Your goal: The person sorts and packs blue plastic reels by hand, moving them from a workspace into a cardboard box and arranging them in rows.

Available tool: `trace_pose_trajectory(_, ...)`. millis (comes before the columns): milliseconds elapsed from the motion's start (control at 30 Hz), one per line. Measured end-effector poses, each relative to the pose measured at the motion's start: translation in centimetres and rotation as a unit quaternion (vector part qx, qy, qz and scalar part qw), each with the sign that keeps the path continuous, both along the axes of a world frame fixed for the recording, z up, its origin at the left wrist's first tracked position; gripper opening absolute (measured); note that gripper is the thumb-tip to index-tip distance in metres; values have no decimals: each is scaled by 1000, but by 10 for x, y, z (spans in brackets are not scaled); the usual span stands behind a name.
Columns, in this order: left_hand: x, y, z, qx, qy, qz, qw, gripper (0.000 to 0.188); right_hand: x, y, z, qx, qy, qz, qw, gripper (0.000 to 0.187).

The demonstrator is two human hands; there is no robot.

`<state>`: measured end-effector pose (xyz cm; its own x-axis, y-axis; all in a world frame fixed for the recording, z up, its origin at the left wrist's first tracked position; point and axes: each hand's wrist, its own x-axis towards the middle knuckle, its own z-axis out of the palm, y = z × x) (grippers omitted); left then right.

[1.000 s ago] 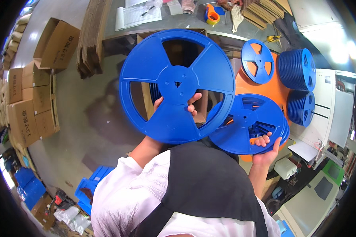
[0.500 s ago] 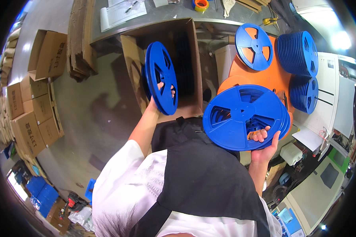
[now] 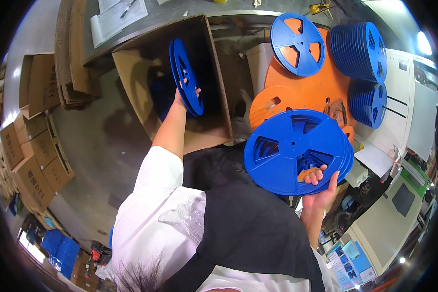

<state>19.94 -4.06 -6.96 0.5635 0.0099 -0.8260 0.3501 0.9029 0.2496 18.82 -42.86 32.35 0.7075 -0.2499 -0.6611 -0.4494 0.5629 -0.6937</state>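
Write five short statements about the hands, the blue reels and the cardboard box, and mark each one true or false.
1. The left hand holds a blue reel on edge inside the open cardboard box. True.
2. The right hand is empty. False: it has a grip on a stack of blue reels, fingers through a cut-out.
3. A single blue reel lies on the orange discs. True.
4. The reels stacked on the white surface at the right are orange. False: both stacks are blue.
5. The cardboard box is closed. False: it is open.
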Motion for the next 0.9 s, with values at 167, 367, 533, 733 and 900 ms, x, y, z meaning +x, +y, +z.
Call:
trace_pose_trajectory(167,-18,-18,-9,108,142,54,983,62,5,2,-4,14,-9,36,999,47)
trace_pose_trajectory(367,-138,-48,27,148,224,-4,963,77,5,11,2,105,-82,55,990,52)
trace_pose_trajectory(533,-204,-44,33,151,230,-71,959,60,-1,12,10,151,-136,122,971,48)
trace_pose_trajectory(733,-197,-18,73,150,107,-48,982,61,-6,15,13,315,-236,198,898,44)
trace_pose_trajectory(900,-171,-2,114,214,46,-45,975,54,-17,22,10,359,-253,200,876,41)
